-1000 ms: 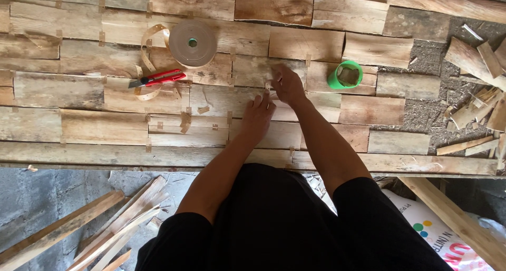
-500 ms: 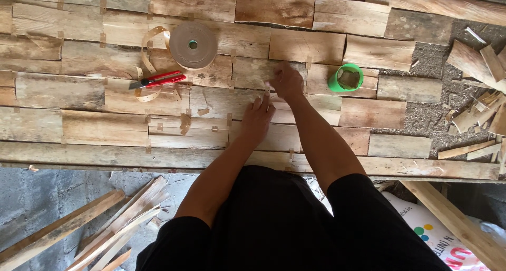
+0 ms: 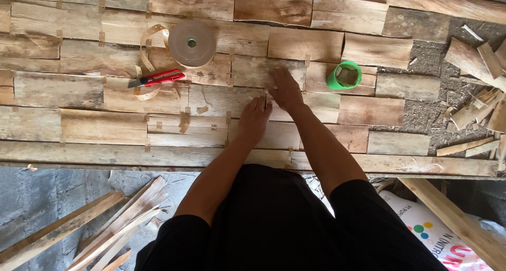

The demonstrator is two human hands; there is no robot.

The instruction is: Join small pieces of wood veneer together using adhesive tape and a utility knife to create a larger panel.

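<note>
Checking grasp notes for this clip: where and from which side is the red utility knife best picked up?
Probably by the red handle, at its middle, coming from above. The utility knife lies flat on the veneer sheets, its dark blade end pointing left, handle running right towards the tape roll. The left hand is the nearer one; reaching in from the handle's right end keeps fingers off the blade.
</note>
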